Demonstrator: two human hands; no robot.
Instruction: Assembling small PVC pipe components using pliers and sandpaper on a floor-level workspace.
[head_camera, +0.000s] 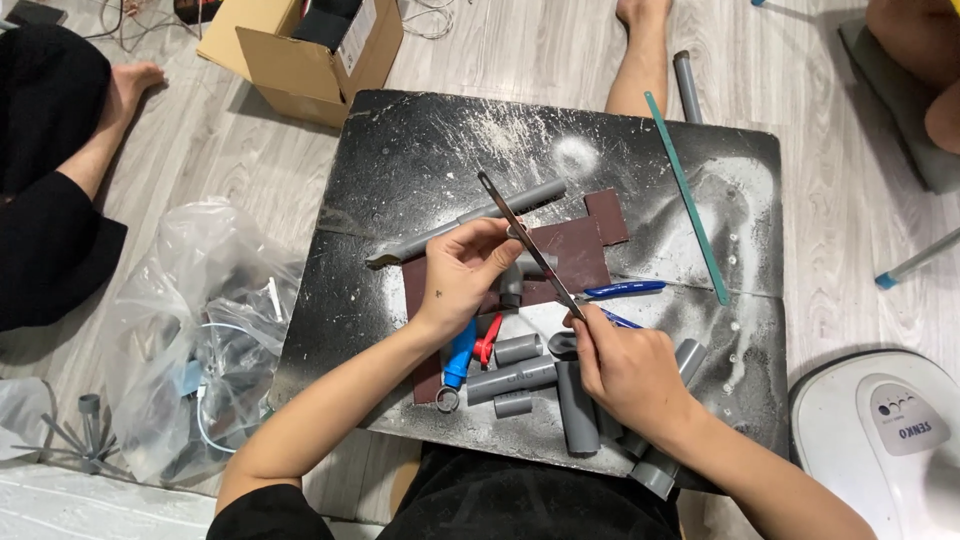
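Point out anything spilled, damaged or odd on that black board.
White powder is scattered across the black board, thickest near its far edge, like spilled dust. The left hand and right hand hold a thin blade above it.

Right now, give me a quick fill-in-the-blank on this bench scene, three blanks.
1. Both hands hold a thin metal ____ blade.
2. The left hand also presses a grey ____ fitting on the brown sheet.
3. The teal strip lies to the ____ of the right hand.

Missing words: saw; pipe; right
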